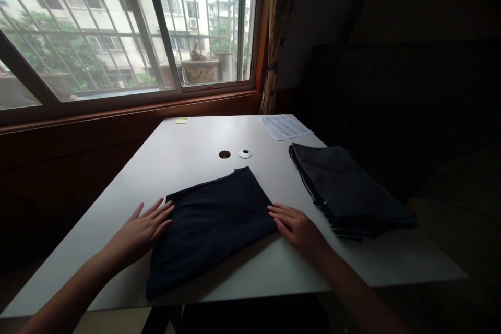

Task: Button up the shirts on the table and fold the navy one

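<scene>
A dark navy folded garment [213, 224], perhaps trousers, lies flat on the white table [136, 167] in front of me. My left hand [146, 227] rests at its left edge, fingers spread and fingertips on the cloth. At the opposite edge, the fingertips of my right hand [293, 224] touch the fabric with the fingers stretched out. Neither hand grips the cloth. Its exact kind is hard to make out because it is folded and dark.
A stack of folded dark garments [348, 182] sits at the table's right edge. Behind it lie printed papers [285, 127]. A cable hole [224, 154] and a round white cap [245, 154] are mid-table. A yellow note [181, 121] lies near the window [176, 26].
</scene>
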The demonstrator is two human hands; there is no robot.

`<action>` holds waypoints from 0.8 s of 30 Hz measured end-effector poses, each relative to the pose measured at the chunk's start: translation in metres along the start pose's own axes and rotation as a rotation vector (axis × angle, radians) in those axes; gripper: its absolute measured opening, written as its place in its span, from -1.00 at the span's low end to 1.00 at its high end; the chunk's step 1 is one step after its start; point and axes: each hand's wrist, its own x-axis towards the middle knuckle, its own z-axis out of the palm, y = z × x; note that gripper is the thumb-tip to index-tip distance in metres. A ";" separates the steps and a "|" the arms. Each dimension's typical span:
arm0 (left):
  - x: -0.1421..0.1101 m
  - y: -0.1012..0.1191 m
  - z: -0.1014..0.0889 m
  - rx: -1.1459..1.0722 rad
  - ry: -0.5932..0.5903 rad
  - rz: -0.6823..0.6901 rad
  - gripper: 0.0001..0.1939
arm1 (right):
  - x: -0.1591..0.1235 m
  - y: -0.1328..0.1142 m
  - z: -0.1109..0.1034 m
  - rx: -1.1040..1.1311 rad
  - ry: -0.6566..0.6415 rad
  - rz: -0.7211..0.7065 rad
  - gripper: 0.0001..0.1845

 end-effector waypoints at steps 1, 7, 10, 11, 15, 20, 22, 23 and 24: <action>0.005 0.001 -0.006 0.017 0.041 -0.009 -0.47 | 0.000 0.000 0.000 -0.006 0.001 0.001 -0.66; 0.054 0.066 -0.036 -0.006 0.216 0.224 -0.47 | -0.001 0.001 0.001 -0.013 0.004 -0.001 -0.66; 0.084 0.112 -0.031 -0.079 0.172 0.409 -0.41 | -0.001 0.001 0.001 -0.012 0.000 -0.002 -0.67; 0.095 0.124 -0.027 -0.104 0.146 0.464 -0.40 | -0.001 0.001 0.001 -0.014 -0.006 -0.003 -0.67; 0.135 0.144 -0.006 -0.181 0.074 0.549 -0.35 | 0.000 0.002 0.001 -0.020 -0.018 -0.010 -0.65; 0.167 0.109 0.002 -0.183 0.038 0.435 -0.33 | 0.000 0.002 0.001 0.001 -0.004 -0.013 -0.65; 0.172 0.089 0.001 -0.162 0.011 0.317 -0.34 | 0.000 0.001 0.000 0.004 -0.005 -0.008 -0.65; 0.174 0.079 0.000 -0.155 -0.009 0.255 -0.34 | 0.000 0.000 0.000 0.003 -0.006 -0.006 -0.65; 0.174 0.069 -0.001 -0.150 -0.030 0.200 -0.34 | 0.000 0.000 0.000 0.003 -0.007 -0.003 -0.65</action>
